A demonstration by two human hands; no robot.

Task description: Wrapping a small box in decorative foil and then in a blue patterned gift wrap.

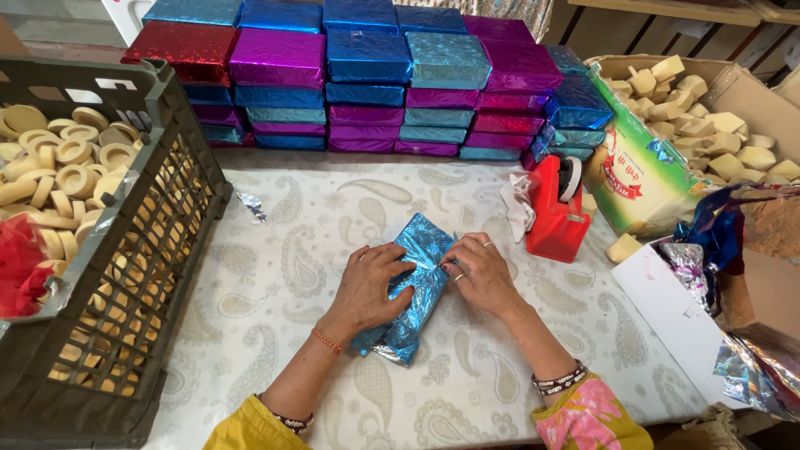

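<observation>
Both hands press a blue foil parcel on the paisley tablecloth.

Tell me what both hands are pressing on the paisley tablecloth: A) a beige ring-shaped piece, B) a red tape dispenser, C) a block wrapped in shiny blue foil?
C: the left hand and right hand both rest on the blue foil-wrapped block.
</observation>
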